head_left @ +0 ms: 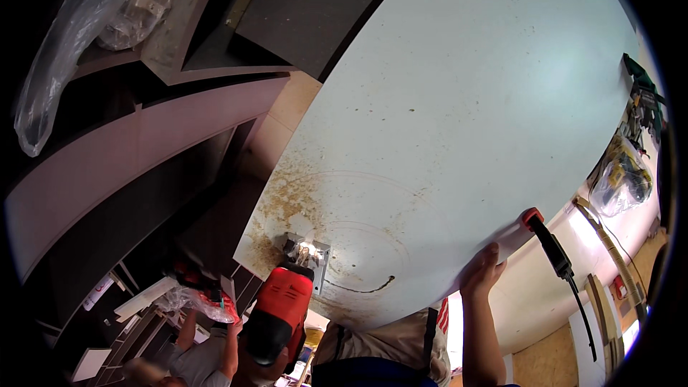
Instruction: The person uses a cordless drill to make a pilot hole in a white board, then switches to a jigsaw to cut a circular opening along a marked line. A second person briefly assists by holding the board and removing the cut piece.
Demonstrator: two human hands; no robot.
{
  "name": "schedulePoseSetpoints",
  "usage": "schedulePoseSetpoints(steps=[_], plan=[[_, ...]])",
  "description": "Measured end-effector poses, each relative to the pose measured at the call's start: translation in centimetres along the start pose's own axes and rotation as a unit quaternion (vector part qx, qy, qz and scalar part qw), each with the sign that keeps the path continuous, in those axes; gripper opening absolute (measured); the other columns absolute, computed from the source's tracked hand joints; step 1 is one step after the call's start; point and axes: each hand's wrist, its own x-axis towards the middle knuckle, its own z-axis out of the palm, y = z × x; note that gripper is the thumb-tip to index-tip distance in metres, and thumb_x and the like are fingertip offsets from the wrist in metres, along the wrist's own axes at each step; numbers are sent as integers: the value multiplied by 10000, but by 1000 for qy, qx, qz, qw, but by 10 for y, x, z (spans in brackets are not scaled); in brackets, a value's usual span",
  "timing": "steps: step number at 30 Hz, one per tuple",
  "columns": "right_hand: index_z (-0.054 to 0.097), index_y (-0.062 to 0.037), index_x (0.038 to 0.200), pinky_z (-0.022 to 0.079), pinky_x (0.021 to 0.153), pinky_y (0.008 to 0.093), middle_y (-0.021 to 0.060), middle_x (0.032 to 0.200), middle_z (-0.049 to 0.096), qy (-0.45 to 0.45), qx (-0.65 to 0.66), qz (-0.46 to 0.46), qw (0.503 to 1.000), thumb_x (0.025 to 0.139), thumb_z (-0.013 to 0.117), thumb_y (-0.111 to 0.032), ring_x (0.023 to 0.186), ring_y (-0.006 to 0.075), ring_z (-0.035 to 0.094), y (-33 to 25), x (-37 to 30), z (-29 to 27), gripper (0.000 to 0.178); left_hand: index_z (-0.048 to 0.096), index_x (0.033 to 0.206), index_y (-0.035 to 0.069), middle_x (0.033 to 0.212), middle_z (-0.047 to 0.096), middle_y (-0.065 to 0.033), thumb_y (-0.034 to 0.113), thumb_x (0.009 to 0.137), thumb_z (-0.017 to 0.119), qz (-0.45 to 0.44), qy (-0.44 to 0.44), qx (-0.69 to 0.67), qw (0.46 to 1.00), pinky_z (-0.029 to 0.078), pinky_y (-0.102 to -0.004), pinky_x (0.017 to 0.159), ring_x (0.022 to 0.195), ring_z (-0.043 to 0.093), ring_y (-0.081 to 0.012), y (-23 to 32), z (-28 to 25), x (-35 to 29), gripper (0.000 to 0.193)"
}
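My left hand (264, 371), partly hidden behind the tool, grips a red and black jigsaw (283, 308). The jigsaw's metal base lies on a large white board (459, 122) near its left corner, with its work light lit. A dark curved cut (373, 288) runs through the board to the right of the tool. Faint curved pencil lines and brown sawdust (287, 193) mark the surface around it. My right hand (484, 274) holds the board's near edge, some of its fingers hidden. Beside it, a red and black clamp (550, 245) sits on the same edge.
Another person (204, 355) stands at lower left, hands at a red item in clear plastic (204, 301). Dark cabinet panels (315, 7) and plastic wrap (57, 64) fill the upper left. Bagged tools (623, 175) and wood strips (609, 244) lie at right.
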Motion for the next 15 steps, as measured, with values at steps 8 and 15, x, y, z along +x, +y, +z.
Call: schedulePoseSetpoints(steps=[8,15], plan=[[488,59,1303,454,981,354,111,1214,606,9,5,3,1000,968,711,-401,1102,206,580,5,1,-3,611,695,1131,15,1042,727,-130,156,785,665,-10,0,-64,998,556,-384,883,969,715,-261,15,-1,11,375],[514,41,1268,458,944,329,82,1145,617,-7,29,-1,1000,971,712,-378,1046,179,582,-4,0,11,551,693,1107,0,1033,726,-138,120,759,699,9,-4,-79,997,561,-382,869,963,716,-251,28,-8,23,368]])
